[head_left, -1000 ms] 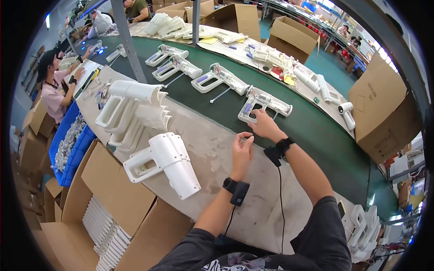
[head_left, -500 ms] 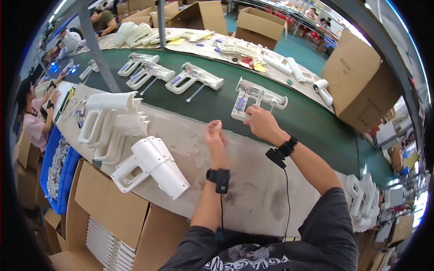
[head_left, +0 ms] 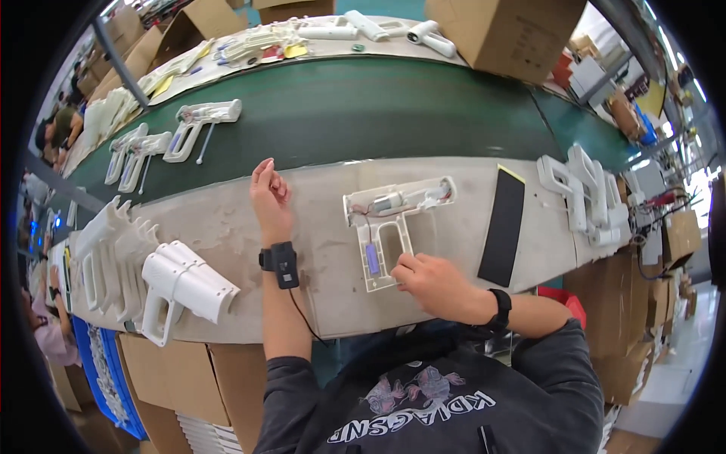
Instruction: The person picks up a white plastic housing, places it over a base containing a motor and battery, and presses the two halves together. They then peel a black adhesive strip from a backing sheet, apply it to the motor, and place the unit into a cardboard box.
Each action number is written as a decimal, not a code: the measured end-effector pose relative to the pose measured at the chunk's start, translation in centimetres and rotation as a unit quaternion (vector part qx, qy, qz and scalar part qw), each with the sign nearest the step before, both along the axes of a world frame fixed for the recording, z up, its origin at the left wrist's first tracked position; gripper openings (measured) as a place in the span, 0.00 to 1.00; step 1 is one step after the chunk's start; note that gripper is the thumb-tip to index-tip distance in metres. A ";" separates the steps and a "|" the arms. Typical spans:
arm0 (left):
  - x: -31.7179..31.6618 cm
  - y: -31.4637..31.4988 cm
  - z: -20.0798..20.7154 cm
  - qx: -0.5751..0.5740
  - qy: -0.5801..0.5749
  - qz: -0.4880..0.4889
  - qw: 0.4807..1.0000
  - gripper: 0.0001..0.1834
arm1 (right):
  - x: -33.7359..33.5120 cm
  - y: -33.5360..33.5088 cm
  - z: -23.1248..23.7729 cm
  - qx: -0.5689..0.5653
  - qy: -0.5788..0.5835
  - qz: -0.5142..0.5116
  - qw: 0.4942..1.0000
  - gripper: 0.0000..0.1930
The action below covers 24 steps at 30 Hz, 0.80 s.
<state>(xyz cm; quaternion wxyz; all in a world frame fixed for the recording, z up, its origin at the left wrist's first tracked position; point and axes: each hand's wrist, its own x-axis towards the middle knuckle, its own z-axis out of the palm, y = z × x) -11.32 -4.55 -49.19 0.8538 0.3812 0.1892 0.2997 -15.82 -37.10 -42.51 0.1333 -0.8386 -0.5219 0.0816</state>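
My right hand [head_left: 436,286] grips the lower handle end of a white gun-shaped plastic housing [head_left: 383,220]. This half-shell lies on the worktable with its inside facing up, showing a small motor [head_left: 389,202], wires and a purple block [head_left: 372,259] in the handle. My left hand [head_left: 271,198] is raised over the table near the belt's edge, apart from the housing, its fingers curled together; whatever they may hold is hidden. Left of it lies a closed white gun-shaped shell [head_left: 189,281], in front of a row of white half-shells [head_left: 113,261].
A green conveyor belt [head_left: 340,106] runs behind the table, carrying several open housings [head_left: 200,125] at left. A black strip [head_left: 502,227] lies right of the housing, before more white shells [head_left: 578,189]. Cardboard boxes [head_left: 174,371] and a blue bin [head_left: 106,378] stand at lower left.
My right hand has brought the housing from the belt to the table, nearer my body. My left hand stays raised with curled fingers. The view has swung right, bringing the black strip into sight.
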 end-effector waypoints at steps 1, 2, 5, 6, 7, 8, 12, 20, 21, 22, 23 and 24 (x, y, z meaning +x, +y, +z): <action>-0.1 -0.8 0.1 -0.011 -0.002 -0.023 1.000 0.08 | -0.5 -0.6 -0.9 0.025 0.030 0.002 0.999 0.10; -0.1 -1.5 0.2 -0.010 0.002 -0.030 0.999 0.08 | -1.1 -1.1 -1.8 0.054 0.037 -0.016 0.998 0.11; -0.2 -3.2 0.2 0.034 -0.004 -0.106 0.994 0.08 | -1.5 -1.7 -3.5 0.096 0.054 -0.050 0.993 0.12; 0.0 -3.5 0.0 0.061 -0.012 -0.114 0.991 0.08 | -1.5 -1.9 -4.0 0.099 0.057 -0.055 0.992 0.12; 0.0 -3.8 0.0 0.089 -0.021 -0.122 0.988 0.08 | -1.4 -2.0 -4.4 0.128 0.075 -0.051 0.988 0.14; -0.1 -3.9 0.0 0.091 -0.017 -0.125 0.988 0.08 | -1.2 -2.1 -4.6 0.157 0.093 -0.047 0.982 0.15; -0.8 -4.5 0.5 0.120 -0.021 -0.126 0.984 0.08 | 0.6 -5.9 -3.9 0.225 0.086 -0.148 0.959 0.21; -1.1 -5.2 1.7 0.251 0.000 -0.158 0.955 0.10 | 3.7 -13.2 -8.6 0.158 -0.102 -0.509 0.840 0.52; -1.2 -5.2 1.8 0.243 -0.005 -0.153 0.958 0.10 | 3.6 -13.4 -8.9 0.179 -0.087 -0.504 0.840 0.54; -1.2 -5.5 2.1 0.233 -0.011 -0.149 0.961 0.10 | 3.8 -14.3 -9.0 0.177 -0.086 -0.503 0.842 0.54; -1.3 -5.7 2.4 0.232 -0.009 -0.148 0.961 0.10 | 4.0 -15.4 -9.0 0.198 -0.096 -0.514 0.829 0.54; -1.4 -6.0 2.7 0.204 -0.033 -0.176 0.962 0.11 | 4.2 -16.0 -9.1 0.219 -0.106 -0.525 0.816 0.53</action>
